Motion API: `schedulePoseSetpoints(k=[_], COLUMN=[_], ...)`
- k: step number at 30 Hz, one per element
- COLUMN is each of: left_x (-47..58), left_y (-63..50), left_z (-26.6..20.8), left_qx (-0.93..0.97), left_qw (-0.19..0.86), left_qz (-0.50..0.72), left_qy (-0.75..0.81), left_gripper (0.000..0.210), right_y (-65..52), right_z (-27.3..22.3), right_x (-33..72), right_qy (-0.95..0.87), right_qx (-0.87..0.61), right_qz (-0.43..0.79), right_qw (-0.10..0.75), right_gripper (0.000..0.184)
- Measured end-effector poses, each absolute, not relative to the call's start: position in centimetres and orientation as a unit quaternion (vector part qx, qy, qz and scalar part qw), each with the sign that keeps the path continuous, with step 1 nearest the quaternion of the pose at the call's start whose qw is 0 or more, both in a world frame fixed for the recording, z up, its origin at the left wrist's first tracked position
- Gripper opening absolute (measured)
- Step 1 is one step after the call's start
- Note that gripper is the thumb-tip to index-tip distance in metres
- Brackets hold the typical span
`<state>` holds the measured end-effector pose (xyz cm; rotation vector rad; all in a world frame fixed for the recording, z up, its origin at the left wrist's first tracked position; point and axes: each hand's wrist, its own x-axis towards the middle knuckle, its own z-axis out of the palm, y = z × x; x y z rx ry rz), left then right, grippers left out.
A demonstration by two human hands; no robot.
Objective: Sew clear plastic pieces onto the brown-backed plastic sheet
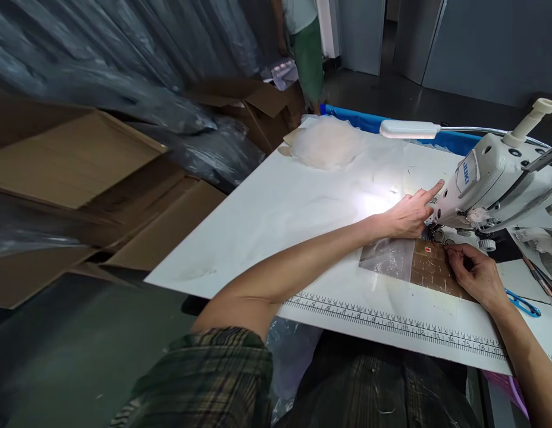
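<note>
A white sewing machine (490, 172) marked JUKI stands at the right of the table. My left hand (410, 215) is at its needle end, index finger stretched out to the machine head and the other fingers partly bent; I see nothing held. My right hand (474, 273) rests in front of the machine, thumb and forefinger pinched together near the needle area. What they pinch, if anything, is too small to make out. Between the hands lies a brown plate (436, 272) scattered with thread bits, and to its left a clear plastic sheet (387, 258).
A pile of sheer pale fabric pieces (327, 142) lies at the table's far corner. A lamp (410, 129) reaches over the table. Blue-handled scissors (523, 303) lie right of my right hand. A printed ruler (392, 324) follows the front edge. Cardboard boxes (48, 154) stand left; a person (307, 53) stands behind.
</note>
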<state>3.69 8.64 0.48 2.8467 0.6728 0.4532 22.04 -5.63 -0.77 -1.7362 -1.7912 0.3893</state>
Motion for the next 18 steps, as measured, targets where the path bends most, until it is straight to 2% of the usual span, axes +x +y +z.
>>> schedulePoseSetpoints(k=[10,18], left_x=[3.71,3.63], left_y=[8.8,8.54], left_z=[0.15,-0.24], left_qx=[0.933,0.925], left_qw=[0.125,0.128], left_qz=[0.167,0.195], left_qy=[0.293,0.298], left_gripper=[0.015,0.016], right_y=[-6.02,-6.36], right_z=[-1.01,-0.65], right_x=[22.35,22.03], right_qy=[-0.629,-0.67], right_qx=[-0.638,-0.604], right_qz=[0.061,0.021], right_qw=[0.44,0.431], right_gripper=[0.031,0.031])
